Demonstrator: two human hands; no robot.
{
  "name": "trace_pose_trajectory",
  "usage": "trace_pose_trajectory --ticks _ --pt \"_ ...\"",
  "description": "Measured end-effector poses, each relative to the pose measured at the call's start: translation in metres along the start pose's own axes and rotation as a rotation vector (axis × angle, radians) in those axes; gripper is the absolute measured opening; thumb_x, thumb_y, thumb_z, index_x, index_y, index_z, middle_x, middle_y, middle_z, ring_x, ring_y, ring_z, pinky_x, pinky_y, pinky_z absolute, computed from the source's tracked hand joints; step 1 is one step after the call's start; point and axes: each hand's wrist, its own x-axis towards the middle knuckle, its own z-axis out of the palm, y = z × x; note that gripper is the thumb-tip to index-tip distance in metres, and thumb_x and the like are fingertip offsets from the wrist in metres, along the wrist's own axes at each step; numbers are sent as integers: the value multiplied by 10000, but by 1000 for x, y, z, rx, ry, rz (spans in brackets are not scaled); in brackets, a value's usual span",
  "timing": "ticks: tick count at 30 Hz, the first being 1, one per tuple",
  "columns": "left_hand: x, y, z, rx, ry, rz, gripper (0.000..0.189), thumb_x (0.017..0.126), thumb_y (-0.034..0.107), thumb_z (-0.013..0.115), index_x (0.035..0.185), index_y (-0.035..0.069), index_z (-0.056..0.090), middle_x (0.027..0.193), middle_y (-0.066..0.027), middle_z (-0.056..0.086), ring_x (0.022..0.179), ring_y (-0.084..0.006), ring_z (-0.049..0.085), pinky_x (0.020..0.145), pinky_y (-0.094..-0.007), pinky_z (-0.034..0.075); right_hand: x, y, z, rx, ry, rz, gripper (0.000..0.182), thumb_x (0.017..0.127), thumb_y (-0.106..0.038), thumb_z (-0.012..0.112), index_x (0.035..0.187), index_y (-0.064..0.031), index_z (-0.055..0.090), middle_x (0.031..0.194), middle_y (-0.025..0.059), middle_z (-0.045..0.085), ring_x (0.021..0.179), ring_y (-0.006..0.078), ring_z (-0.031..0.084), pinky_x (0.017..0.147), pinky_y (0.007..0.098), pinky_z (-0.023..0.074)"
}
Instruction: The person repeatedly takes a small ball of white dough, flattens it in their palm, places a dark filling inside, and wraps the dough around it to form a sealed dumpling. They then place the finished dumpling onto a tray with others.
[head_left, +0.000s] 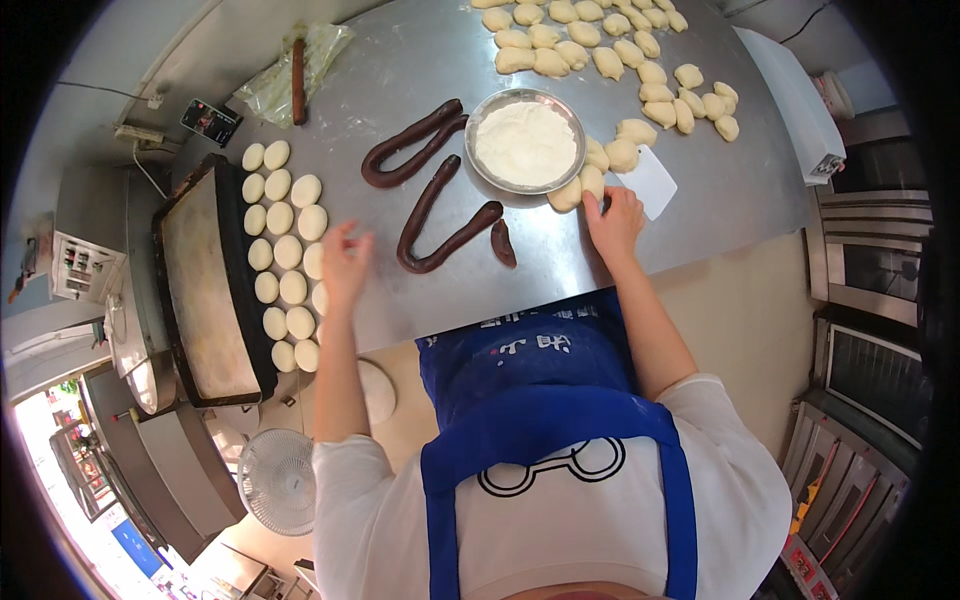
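My left hand (347, 262) is slightly blurred, with thumb and fingers apart and nothing visible in it. It hovers at the right-hand column of round white dough discs (312, 223), partly covering some of them. At the steel bowl of white flour (525, 144), my right hand (618, 225) touches the near end of an oval dough piece (592, 182); whether it grips the piece is unclear. Another dough piece (564, 196) lies just left of that one. A white plastic dough scraper (651, 184) rests beside my right fingers. Between my hands are bent dark-brown filling ropes (421, 259) and a short brown piece (503, 244).
Many dough pieces (551, 62) cover the far right of the steel table (390, 307). A rectangular black-rimmed pan (206, 277) borders the discs at left. Behind them are a phone (210, 122), a plastic bag (326, 56) and a wooden rolling pin (299, 82).
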Motion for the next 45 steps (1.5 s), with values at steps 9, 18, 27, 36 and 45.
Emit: trace_pose_trajectory --ticks 9,18,27,36,45 --pt "-106 123 73 -668 -472 -174 365 933 168 643 1264 25 585 1138 -98 642 1015 -165 621 897 -290 496 16 -31 -1 885 275 274 277 838 -112 693 1049 -6 547 1081 125 627 940 199 613 809 320 521" --pt "-85 192 116 -1686 -549 -582 440 1045 290 394 1361 -14 423 1371 -152 500 1254 -268 505 1055 -405 425 -45 -93 -67 696 -225 -327 256 871 -63 604 1125 -26 593 1155 154 586 1036 280 581 917 367 464" --pt "-101 186 100 -1425 -518 -557 303 1030 189 454 1287 39 511 1230 -94 595 1106 -181 609 940 -336 516 -36 -122 -48 738 -378 -608 210 835 -160 583 974 -32 675 1120 150 633 1074 352 558 967 426 433" --pt "-104 179 94 -1598 -322 -425 335 1051 218 412 1306 16 492 1253 -108 572 1153 -209 577 985 -357 487 -63 -161 -27 961 -154 -192 219 938 -106 493 971 0 682 977 123 681 980 282 617 906 375 470" --pt "-103 183 90 -1576 -342 -502 339 1045 156 376 1363 66 448 1283 -96 544 1187 -203 547 1007 -355 467 -39 -147 -39 548 -242 -665 277 920 -179 468 1043 -52 681 1085 113 678 1092 354 579 1014 468 380"
